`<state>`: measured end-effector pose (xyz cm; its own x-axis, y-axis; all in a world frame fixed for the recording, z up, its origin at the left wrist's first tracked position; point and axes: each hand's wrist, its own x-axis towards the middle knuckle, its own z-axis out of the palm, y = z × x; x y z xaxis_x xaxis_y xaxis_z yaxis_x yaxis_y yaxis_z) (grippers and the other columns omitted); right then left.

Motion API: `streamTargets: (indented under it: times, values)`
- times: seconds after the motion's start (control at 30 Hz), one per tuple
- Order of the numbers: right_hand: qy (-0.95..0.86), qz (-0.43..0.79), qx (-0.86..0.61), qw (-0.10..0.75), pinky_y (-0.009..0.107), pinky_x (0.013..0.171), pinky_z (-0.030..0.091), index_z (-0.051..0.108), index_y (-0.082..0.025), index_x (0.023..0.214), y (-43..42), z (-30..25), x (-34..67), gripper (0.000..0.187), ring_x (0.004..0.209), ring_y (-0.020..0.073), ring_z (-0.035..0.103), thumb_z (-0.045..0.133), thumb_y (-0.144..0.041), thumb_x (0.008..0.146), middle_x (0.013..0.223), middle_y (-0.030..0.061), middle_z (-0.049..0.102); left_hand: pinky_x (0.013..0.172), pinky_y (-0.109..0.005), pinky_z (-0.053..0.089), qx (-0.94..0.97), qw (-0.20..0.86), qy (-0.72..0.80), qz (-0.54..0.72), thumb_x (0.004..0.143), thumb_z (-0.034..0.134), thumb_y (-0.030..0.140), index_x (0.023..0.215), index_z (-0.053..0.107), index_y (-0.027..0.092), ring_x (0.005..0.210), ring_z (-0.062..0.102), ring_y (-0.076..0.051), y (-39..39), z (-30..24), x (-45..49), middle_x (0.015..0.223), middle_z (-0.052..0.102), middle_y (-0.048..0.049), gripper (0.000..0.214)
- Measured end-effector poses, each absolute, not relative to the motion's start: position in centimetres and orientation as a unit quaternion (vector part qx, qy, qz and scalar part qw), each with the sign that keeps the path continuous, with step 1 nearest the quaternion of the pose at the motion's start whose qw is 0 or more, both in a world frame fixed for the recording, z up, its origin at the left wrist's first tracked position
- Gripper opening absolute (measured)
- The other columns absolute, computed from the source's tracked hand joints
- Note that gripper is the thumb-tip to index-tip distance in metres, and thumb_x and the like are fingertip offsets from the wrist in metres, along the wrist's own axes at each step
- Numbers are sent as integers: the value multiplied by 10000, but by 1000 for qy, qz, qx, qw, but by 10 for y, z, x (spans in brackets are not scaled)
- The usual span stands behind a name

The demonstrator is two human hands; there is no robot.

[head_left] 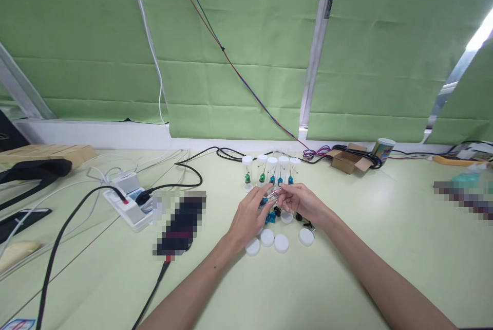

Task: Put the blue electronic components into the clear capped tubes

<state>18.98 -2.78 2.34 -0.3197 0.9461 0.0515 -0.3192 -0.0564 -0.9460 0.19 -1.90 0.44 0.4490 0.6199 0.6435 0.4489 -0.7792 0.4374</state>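
My left hand (249,215) and my right hand (301,201) meet over the middle of the pale green table (346,268), fingers pinched together on a small clear tube (271,195) held between them. Just behind stands a row of several clear tubes with white caps (271,169), each with a green or blue piece inside. Under my hands lie small blue pieces (271,216) and small black pieces (299,216). Several loose white round caps (274,240) lie on the table in front of my hands.
A white power strip (129,202) with black and white cables sits at the left, beside a blurred dark device (181,224). A small open cardboard box (346,159) and a printed cup (383,149) stand at the back right. Green blinds hang behind.
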Motion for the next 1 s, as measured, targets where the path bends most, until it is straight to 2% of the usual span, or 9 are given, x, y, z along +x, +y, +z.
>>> streamTargets:
  times: [0.27, 0.53, 0.83, 1.0]
  values:
    - [-490, 654, -318, 480, 194, 436, 384, 740, -89, 846, -27, 22, 192, 313, 449, 76, 518, 674, -392, 797, 649, 70, 692, 814, -309, 501, 850, 93, 321, 408, 930, 454, 275, 1277, 477, 242, 958, 588, -179, -18, 4, 2, 1040, 610, -57, 349]
    - [-491, 652, -331, 473, 206, 428, 372, 739, -83, 815, -27, 21, 193, 305, 447, 75, 513, 701, -384, 777, 648, 72, 688, 810, -318, 487, 853, 103, 318, 401, 934, 449, 285, 1282, 463, 237, 974, 568, -188, -16, 2, 1, 1051, 592, -60, 351]
    - [-513, 621, -351, 477, 218, 438, 372, 715, -98, 682, -26, 20, 190, 343, 448, 74, 506, 731, -438, 727, 634, 74, 689, 811, -326, 495, 857, 94, 314, 397, 933, 447, 284, 1276, 467, 238, 980, 578, -193, -15, 1, 1, 1052, 597, -62, 347]
    - [-539, 593, -367, 473, 226, 444, 379, 705, -105, 679, -26, 19, 188, 376, 449, 80, 500, 711, -477, 731, 626, 69, 686, 811, -332, 498, 856, 95, 323, 392, 933, 448, 279, 1268, 475, 235, 978, 577, -192, -14, 0, 0, 1076, 598, -65, 339]
